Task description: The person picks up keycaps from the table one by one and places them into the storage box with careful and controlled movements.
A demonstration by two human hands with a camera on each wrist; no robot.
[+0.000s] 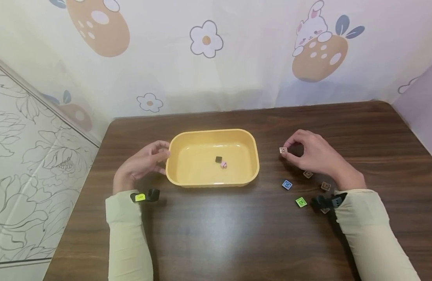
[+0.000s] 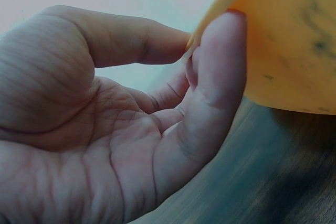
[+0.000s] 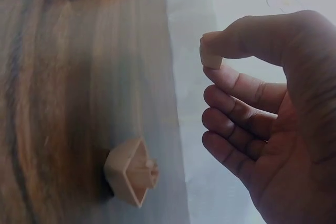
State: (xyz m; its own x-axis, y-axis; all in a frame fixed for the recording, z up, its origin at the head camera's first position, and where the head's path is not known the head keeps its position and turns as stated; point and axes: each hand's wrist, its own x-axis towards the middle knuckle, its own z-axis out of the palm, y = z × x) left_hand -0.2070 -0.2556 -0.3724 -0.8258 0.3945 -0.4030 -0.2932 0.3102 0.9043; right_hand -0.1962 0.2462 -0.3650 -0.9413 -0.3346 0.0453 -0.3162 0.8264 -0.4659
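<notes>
Beige cap (image 1: 283, 150) pinched in your right grip (image 1: 315, 153), tub (image 1: 191, 166) rim in your left grip (image 1: 143, 160).
Slacken that pinch and the cap could drop; tug left and the tub could shift.

On the table (image 1: 219, 234), the tub (image 1: 191, 168) stands left of scattered keycaps (image 1: 287, 184).

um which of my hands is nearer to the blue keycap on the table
Your right hand. It is just beyond the blue keycap and slightly rightward, pinching a pale keycap. Your left hand is farther away, gripping the yellow tray at its left end.
</notes>
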